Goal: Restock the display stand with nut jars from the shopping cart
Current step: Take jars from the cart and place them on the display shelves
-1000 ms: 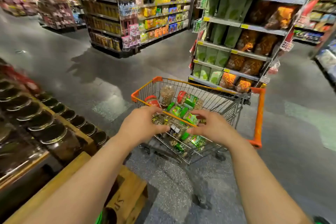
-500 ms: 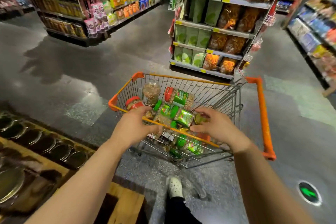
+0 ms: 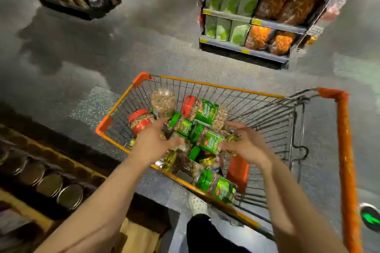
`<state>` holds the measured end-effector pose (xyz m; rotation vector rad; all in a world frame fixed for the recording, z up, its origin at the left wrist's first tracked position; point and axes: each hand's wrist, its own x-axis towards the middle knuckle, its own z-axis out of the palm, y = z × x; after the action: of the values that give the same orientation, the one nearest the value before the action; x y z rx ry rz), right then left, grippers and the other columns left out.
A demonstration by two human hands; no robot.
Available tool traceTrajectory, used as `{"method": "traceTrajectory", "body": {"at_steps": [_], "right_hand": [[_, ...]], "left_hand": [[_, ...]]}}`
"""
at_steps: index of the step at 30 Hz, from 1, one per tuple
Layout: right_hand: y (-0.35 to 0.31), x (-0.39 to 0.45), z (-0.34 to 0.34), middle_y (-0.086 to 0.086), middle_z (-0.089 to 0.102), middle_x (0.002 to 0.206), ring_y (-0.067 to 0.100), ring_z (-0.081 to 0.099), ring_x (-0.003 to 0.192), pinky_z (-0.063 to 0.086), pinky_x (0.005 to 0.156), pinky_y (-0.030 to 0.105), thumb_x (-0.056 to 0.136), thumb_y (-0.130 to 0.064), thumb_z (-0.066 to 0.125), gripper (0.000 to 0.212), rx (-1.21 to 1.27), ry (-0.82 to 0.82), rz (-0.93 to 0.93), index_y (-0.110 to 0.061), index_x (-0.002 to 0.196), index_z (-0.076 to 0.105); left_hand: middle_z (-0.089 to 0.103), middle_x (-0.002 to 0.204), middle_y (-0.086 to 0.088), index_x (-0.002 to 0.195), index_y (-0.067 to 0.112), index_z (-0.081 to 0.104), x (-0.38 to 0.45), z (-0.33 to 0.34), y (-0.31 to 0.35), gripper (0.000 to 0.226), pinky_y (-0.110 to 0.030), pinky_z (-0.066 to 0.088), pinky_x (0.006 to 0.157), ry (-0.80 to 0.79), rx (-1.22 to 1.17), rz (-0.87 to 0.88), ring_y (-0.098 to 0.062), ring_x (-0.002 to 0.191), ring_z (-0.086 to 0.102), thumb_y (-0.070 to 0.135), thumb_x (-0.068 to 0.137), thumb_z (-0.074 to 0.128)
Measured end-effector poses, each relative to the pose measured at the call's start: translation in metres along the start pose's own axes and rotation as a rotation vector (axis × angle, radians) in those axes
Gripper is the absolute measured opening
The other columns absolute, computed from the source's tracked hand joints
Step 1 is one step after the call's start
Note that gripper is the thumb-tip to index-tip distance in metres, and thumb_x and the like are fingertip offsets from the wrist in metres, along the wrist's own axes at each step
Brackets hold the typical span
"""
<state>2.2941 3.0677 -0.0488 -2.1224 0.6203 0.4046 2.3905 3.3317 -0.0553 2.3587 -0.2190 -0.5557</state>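
Inside the orange wire shopping cart [image 3: 222,86], our open left hand [image 3: 151,141] and right hand [image 3: 247,144] should grip the green-lidded plastic nut jar [image 3: 207,139] at twelve o'clock from both sides.

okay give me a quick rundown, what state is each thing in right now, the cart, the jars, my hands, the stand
Shopping cart: holds a loose pile of jars.
Red-lid jar: on its side.
Green-lid jar: on its side.
Left hand: fingers spread over the jars, grip unclear.
Right hand: open, reaching in.
Display stand: row of jars standing upright.
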Motion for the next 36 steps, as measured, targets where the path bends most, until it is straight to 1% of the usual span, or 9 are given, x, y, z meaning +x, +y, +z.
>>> {"method": "traceTrajectory", "body": {"at_steps": [3, 12, 14, 19, 21, 24, 26, 31, 36], "right_hand": [[0.012, 0.044, -0.007, 0.002, 0.051, 0.152, 0.021, 0.05, 0.137, 0.039, 0.1, 0.026, 0.078, -0.042, 0.086, 0.085, -0.058, -0.004, 0.016, -0.029, 0.151, 0.045], [0.048, 0.163, -0.004, -0.002, 0.051, 0.151, 0.018, 0.055, 0.126, 0.038, 0.085, 0.013, 0.079, -0.034, 0.087, 0.087, -0.023, -0.066, 0.08, -0.028, 0.153, 0.042], [0.053, 0.187, -0.004, -0.001, 0.055, 0.148, 0.018, 0.057, 0.124, 0.037, 0.077, 0.012, 0.081, -0.032, 0.086, 0.086, -0.043, -0.077, 0.086, -0.025, 0.154, 0.041], [0.069, 0.239, 0.006, 0.004, 0.054, 0.149, 0.024, 0.051, 0.134, 0.038, 0.097, 0.023, 0.074, -0.034, 0.091, 0.097, -0.027, -0.06, 0.089, -0.024, 0.155, 0.039], [0.076, 0.255, 0.012, 0.002, 0.054, 0.147, 0.024, 0.051, 0.135, 0.036, 0.096, 0.02, 0.071, -0.034, 0.093, 0.1, -0.012, -0.088, 0.105, -0.026, 0.155, 0.04], [0.086, 0.273, 0.024, 0.005, 0.054, 0.145, 0.024, 0.054, 0.132, 0.039, 0.108, 0.024, 0.062, -0.041, 0.096, 0.107, -0.013, -0.105, 0.104, -0.038, 0.153, 0.041], [0.094, 0.281, 0.031, 0.006, 0.052, 0.147, 0.024, 0.055, 0.13, 0.041, 0.115, 0.037, 0.049, -0.054, 0.096, 0.12, 0.01, -0.11, 0.119, -0.05, 0.151, 0.034], [0.107, 0.295, 0.04, 0.005, 0.056, 0.138, 0.024, 0.064, 0.118, 0.052, 0.106, 0.046, 0.018, -0.082, 0.086, 0.119, 0.126, -0.131, 0.142, -0.081, 0.124, 0.033], [0.097, 0.294, 0.039, 0.006, 0.057, 0.134, 0.021, 0.067, 0.109, 0.059, 0.095, 0.036, 0.022, -0.067, 0.095, 0.128, 0.173, -0.149, 0.093, -0.058, 0.138, 0.04]], "left_hand": [[0.057, 0.144, -0.005, 0.149, 0.019, 0.047, 0.043, 0.019, 0.005, 0.097, -0.039, 0.049, 0.105, -0.015, -0.034, -0.048, -0.026, 0.128, 0.058, 0.055, 0.069, 0.088], [0.054, 0.139, 0.006, 0.151, 0.014, 0.042, 0.145, 0.076, -0.006, 0.087, -0.02, 0.036, 0.093, -0.052, -0.017, -0.152, -0.015, 0.127, 0.051, 0.043, 0.081, 0.083], [0.057, 0.138, 0.005, 0.149, 0.016, 0.045, 0.162, 0.086, -0.008, 0.084, -0.023, 0.039, 0.097, -0.065, -0.034, -0.174, -0.018, 0.127, 0.053, 0.044, 0.08, 0.084], [0.054, 0.148, 0.003, 0.153, 0.029, 0.035, 0.208, 0.123, -0.035, 0.117, -0.042, 0.04, 0.116, -0.03, -0.141, -0.238, -0.017, 0.137, 0.049, 0.079, 0.057, 0.081], [0.049, 0.152, 0.001, 0.158, 0.026, 0.028, 0.221, 0.134, -0.037, 0.125, -0.04, 0.036, 0.118, -0.033, -0.163, -0.275, -0.019, 0.139, 0.046, 0.077, 0.057, 0.081], [0.054, 0.143, 0.008, 0.157, 0.027, 0.029, 0.234, 0.149, -0.036, 0.115, -0.025, 0.038, 0.106, -0.016, -0.221, -0.286, -0.012, 0.129, 0.051, 0.066, 0.062, 0.08], [0.058, 0.127, 0.016, 0.151, 0.031, 0.036, 0.239, 0.16, -0.041, 0.097, -0.016, 0.039, 0.094, -0.011, -0.265, -0.285, -0.003, 0.114, 0.053, 0.054, 0.07, 0.084], [0.058, 0.103, 0.025, 0.132, 0.031, 0.041, 0.237, 0.173, -0.04, 0.067, 0.003, 0.041, 0.067, 0.011, -0.428, -0.283, 0.029, 0.076, 0.055, 0.024, 0.081, 0.084], [0.068, 0.114, 0.017, 0.136, 0.033, 0.045, 0.242, 0.18, -0.041, 0.08, -0.007, 0.049, 0.077, 0.058, -0.549, -0.3, 0.015, 0.094, 0.064, 0.039, 0.07, 0.09]]}}
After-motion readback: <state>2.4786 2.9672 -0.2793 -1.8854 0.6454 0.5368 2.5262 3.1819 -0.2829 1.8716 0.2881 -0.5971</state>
